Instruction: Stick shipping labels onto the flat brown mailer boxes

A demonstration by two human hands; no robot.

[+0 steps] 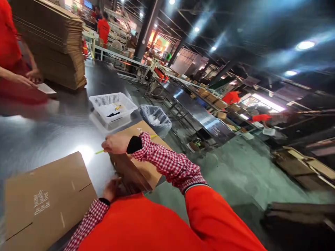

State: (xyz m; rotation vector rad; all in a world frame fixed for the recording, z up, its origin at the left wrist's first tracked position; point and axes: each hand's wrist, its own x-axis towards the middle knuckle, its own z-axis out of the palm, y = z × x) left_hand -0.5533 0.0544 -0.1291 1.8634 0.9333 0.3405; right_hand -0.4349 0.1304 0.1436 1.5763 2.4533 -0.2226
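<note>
My right hand (116, 143) is closed over the far edge of a brown cardboard box (146, 167), and a thin yellow-green strip (99, 152) sticks out from its fingertips. More yellow shows on the box's top beyond my wrist. Close to my body, my left hand (112, 190) is at the near side of the same box; its fingers are blurred and partly hidden, so their grip is unclear. A flat cardboard carton (60, 188) with white printed lettering lies on the metal table (65, 139) to the left.
A white plastic basket (113, 109) with small yellow and dark items stands beyond the box. Beside it is a bin lined with clear plastic (155, 120). A tall stack of flat cardboard (52, 45) rises at the far left, near a co-worker in red (10, 45). Green floor (235, 174) lies right.
</note>
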